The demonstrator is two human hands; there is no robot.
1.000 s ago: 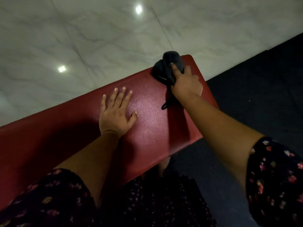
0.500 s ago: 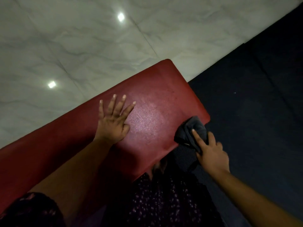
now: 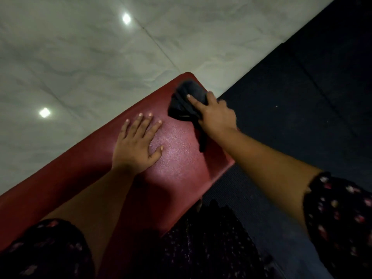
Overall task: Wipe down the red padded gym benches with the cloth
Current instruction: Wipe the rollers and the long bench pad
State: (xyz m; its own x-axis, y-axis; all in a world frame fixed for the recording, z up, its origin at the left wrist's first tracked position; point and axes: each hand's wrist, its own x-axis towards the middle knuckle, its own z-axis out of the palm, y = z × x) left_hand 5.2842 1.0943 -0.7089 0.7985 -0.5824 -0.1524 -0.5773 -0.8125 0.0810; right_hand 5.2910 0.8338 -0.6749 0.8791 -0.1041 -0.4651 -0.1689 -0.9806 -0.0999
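Head view: the left hand is lying flat on the red padded bench, fingers straight and spread, palm pressing the pad. The right hand is gripping the dark cloth at the bench's far corner — index finger stretched over the bunched fabric, the other fingers curling round its edge. A strip of cloth is trailing back beneath the wrist. Pale marble floor is lying beyond the bench — dark matting to its right.
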